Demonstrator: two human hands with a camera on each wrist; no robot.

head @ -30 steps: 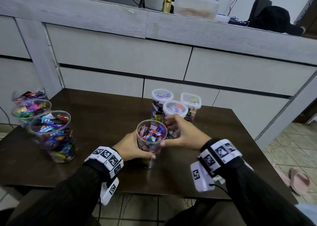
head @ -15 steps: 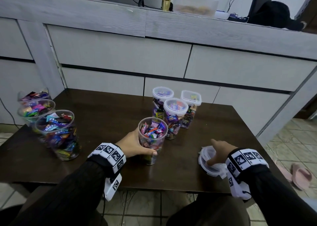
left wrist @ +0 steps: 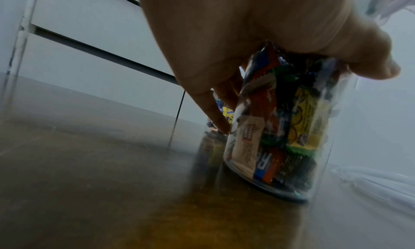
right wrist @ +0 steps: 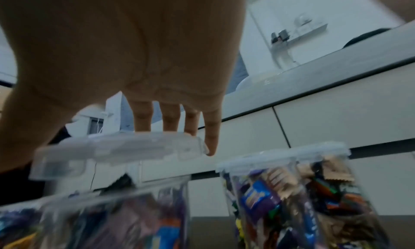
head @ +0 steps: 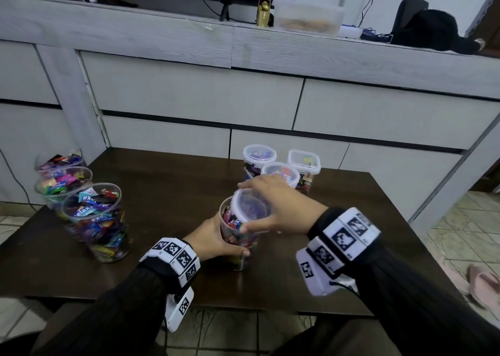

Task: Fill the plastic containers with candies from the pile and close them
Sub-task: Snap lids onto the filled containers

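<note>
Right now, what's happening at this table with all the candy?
A person is packing candy. The left hand grips a clear plastic container full of wrapped candies standing on the dark wooden table. The right hand holds a round clear lid tilted over its mouth, not yet seated. Three lidded containers stand behind.

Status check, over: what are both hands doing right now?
Left hand grips the candy-filled container. Right hand holds the lid tilted over its rim, not seated. Nothing blocking.
</note>
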